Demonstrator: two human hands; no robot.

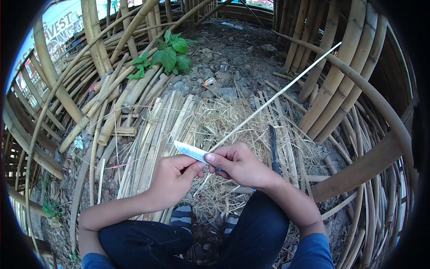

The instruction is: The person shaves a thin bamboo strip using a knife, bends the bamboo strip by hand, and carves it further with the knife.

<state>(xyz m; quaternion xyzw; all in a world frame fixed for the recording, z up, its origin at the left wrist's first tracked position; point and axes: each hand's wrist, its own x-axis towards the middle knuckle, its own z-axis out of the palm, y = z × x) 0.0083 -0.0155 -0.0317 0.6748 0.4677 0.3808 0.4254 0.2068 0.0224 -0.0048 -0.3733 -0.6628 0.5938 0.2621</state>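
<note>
My right hand [239,165] is closed round a knife, a bit of its blue handle showing under the fingers. The bare knife blade [190,151] points to the upper left, and my right thumb presses on its base. A long thin bamboo strip [273,97] runs from between my hands to the upper right, crossing under the blade. Its short lower end comes out below the fingers. My left hand [174,179] is closed in a pinch at the strip, close under the blade; the exact contact is partly hidden.
Pale shavings [228,123] cover the ground before my feet. Split bamboo slats [156,134] lie to their left. A long dark blade [273,148] lies at the right of the shavings. Bamboo poles [333,76] stand at the right, with a curved pole [371,89] across them. A leafy plant [170,56] grows behind.
</note>
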